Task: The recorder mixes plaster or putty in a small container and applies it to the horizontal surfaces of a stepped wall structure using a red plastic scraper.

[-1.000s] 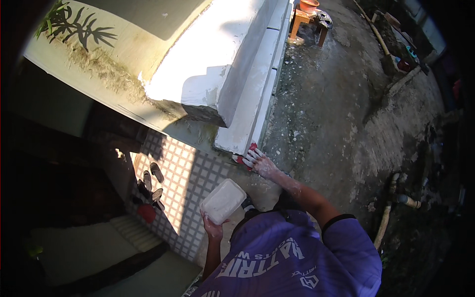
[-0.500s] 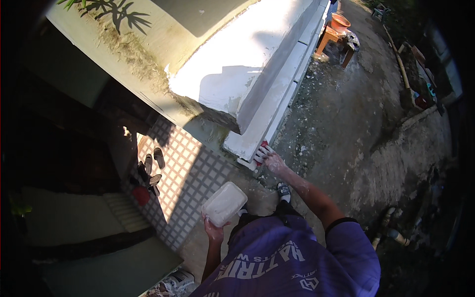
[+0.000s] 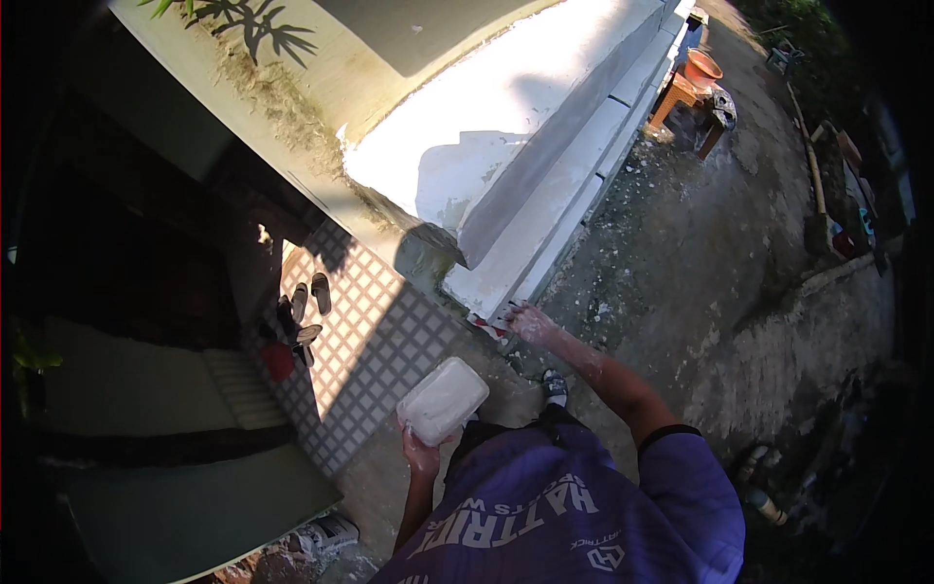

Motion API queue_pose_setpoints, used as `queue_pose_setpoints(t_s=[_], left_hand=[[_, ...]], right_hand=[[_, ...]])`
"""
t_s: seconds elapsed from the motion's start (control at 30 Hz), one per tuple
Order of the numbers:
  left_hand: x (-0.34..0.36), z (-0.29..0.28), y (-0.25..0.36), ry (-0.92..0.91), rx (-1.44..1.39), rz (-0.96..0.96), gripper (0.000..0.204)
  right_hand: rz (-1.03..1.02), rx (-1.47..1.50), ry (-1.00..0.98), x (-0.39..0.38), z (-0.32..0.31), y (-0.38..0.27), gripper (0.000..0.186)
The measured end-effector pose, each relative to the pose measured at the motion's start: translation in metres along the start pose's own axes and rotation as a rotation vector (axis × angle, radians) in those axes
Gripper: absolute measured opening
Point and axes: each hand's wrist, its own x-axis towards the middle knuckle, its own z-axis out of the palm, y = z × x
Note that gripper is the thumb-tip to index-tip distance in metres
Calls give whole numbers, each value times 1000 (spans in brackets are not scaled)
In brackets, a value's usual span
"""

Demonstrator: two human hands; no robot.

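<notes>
A pale rectangular plastic container (image 3: pixel 443 394), smeared white, rests in my left hand (image 3: pixel 421 448), whose fingers grip its lower end. My right hand (image 3: pixel 533 328), dusted white, is at the near end of a long white stepped ledge (image 3: pixel 511 258), fingers curled by its edge. A small red-and-white object (image 3: pixel 485 325) shows just beside those fingers; whether they hold it is partly hidden. Above the ledge is a broad white painted block (image 3: pixel 467 97) against a cream wall (image 3: pixel 360 39).
A tiled floor (image 3: pixel 360 360) with several slippers (image 3: pixel 320 292) lies left. An orange basin (image 3: pixel 702 68) stands on a wooden stool (image 3: pixel 671 102) beside the ledge's far end. A concrete path (image 3: pixel 700 214) runs along the right, edged by a long pole (image 3: pixel 808 146) and pipes (image 3: pixel 764 501).
My view has shifted, so the ledge and stool sit farther right. My right hand's fingers, earlier spread over the red object, are more curled, and less red shows. The container remains in my left hand.
</notes>
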Motion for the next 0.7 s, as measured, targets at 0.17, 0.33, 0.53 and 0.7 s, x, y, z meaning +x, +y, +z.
queue_pose_setpoints(t_s=[0.17, 0.33, 0.53, 0.7], left_hand=[[-9, 7, -3, 92, 31, 39, 58], [-14, 15, -6, 101, 33, 51, 60], [-14, 26, -6, 132, 19, -8, 62], [-10, 33, -4, 16, 43, 56, 63]], right_hand=[[-218, -36, 394, -19, 21, 19, 47], [-110, 6, 446, -42, 15, 80, 53], [73, 71, 552, -27, 33, 25, 52], [-104, 199, 546, -57, 33, -32, 55]])
